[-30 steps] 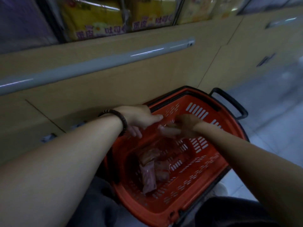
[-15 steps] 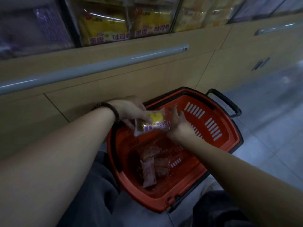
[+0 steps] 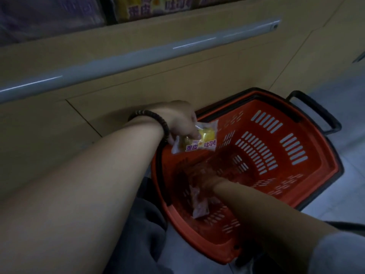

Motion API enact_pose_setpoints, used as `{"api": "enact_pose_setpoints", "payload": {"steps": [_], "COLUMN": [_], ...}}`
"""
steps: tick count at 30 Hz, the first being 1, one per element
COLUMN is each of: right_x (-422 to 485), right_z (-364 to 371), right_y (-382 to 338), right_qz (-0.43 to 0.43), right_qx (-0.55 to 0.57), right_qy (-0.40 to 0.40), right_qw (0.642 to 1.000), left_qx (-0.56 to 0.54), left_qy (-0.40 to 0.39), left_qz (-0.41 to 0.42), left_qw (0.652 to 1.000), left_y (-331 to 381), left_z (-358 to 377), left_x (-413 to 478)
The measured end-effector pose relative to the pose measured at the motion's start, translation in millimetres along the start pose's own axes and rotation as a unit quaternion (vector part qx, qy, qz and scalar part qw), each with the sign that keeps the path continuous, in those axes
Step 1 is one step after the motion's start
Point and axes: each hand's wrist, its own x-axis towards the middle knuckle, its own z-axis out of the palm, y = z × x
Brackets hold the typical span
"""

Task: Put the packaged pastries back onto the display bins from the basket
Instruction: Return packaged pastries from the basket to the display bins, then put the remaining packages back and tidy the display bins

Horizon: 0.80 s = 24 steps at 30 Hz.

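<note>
A red plastic basket [image 3: 308, 186] with a black handle sits on the floor in front of me. My left hand [image 3: 177, 119], with a dark bead bracelet on the wrist, holds a yellow packaged pastry [image 3: 197, 140] over the basket's left rim. My right hand [image 3: 205, 175] is down inside the basket among pinkish packaged pastries [image 3: 199, 206]; it is blurred and dim, so its grip cannot be made out. Display bins [image 3: 156, 5] with matching yellow packs run along the top edge.
A grey rail [image 3: 138, 54] crosses the tan wooden cabinet front [image 3: 98, 107] below the bins. Pale tiled floor [image 3: 351, 139] lies to the right of the basket. My knees in grey trousers [image 3: 150, 224] are beside the basket.
My right hand let go of the yellow pack and dropped into the basket onto the pink packs. My left hand kept the yellow pack and drew it slightly left. The view tilted down.
</note>
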Motion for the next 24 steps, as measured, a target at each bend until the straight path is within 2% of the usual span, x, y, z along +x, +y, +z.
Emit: {"api": "enact_pose_setpoints", "payload": {"steps": [6,9,13,16,18,20,24], "right_x": [2.6,-22.2,-69.0,-130.0,-170.8,-207.1,-256.5], "right_z": [4.2,-17.9,-56.9,-89.5,-109.6,-122.5,-117.5], "right_y": [4.1,14.3,34.9,43.1,53.6,61.7,74.8], "right_qz": [0.035,-0.006,-0.032,-0.047,-0.081,-0.114,-0.166], "right_qx": [0.093,0.117,0.232,0.382,0.441,0.476,0.574], "right_qy": [-0.002,-0.016,0.027,0.014,0.034,0.078,0.190], "right_qw": [0.995,0.993,0.972,0.923,0.893,0.868,0.779], "left_qx": [0.012,0.016,0.052,0.048,0.041,0.011,-0.093], "left_qy": [0.019,0.024,0.042,0.063,0.068,0.062,0.039], "left_qz": [0.005,0.012,0.012,0.003,-0.003,-0.012,-0.017], "left_qw": [1.000,1.000,0.998,0.997,0.997,0.998,0.995], "left_y": [3.5,1.8,3.4,5.0,9.1,8.6,12.6], "left_z": [-1.8,-2.4,-4.7,-3.2,-1.3,3.5,18.7], "left_x": [-0.9,-3.1,-8.0,-10.1,-11.3,-15.2,-19.3]}}
